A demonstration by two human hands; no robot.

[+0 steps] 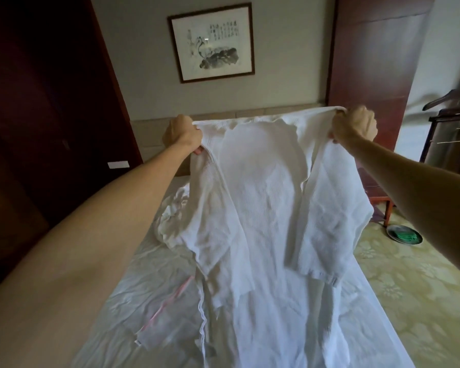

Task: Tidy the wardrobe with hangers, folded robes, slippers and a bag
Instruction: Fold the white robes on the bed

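White waffle robe (pixel 260 197) spread open, upright

Left hand (pixel 182 134) and right hand (pixel 354 126) raised, fists clenched

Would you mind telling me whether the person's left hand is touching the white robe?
Touching. The head view shows the left hand gripping the white robe at its shoulder edge, fabric bunched in the fist; the right hand grips the other shoulder.

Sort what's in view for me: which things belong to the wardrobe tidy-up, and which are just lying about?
Part of the job:
- white robe, held up by left hand and right hand
- second crumpled white robe on the bed
- wooden hanger at right

Just lying about:
- framed picture
- metal dish on the floor
- red stool
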